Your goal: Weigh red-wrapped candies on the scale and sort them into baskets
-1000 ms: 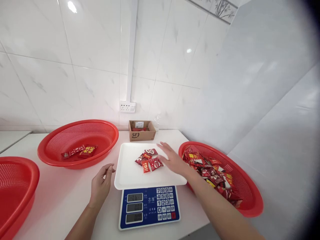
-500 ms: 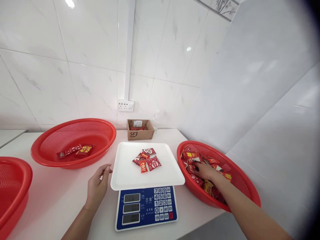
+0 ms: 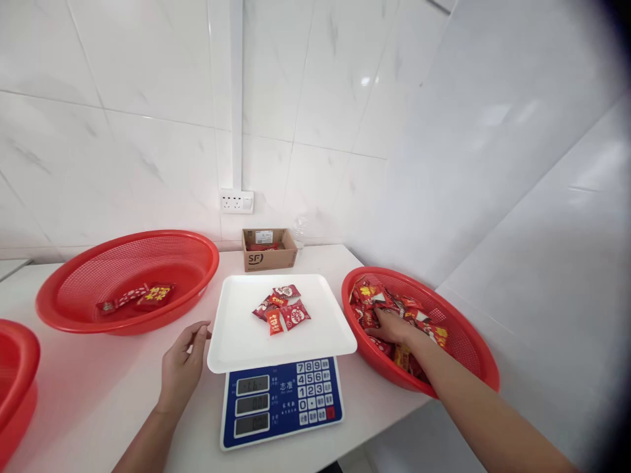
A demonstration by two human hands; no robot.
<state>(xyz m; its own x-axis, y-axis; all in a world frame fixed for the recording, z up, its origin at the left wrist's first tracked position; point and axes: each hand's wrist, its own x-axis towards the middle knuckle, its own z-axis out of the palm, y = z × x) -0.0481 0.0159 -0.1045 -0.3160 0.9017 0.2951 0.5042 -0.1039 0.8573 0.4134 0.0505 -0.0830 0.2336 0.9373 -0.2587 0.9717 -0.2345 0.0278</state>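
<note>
A blue electronic scale carries a white tray with several red snack packets on it. My right hand reaches into the red basket on the right, fingers curled down among its heap of red packets; what they grip is hidden. My left hand rests on the white counter by the tray's left edge, fingers loosely curled and holding nothing.
A large red basket at the left holds a few red packets. Another red basket shows at the far left edge. A small cardboard box stands by the tiled wall under a wall socket.
My right hand left the tray and went into the right basket, then dug in among the packets. The view shifted right and down. My left hand stayed by the tray.
</note>
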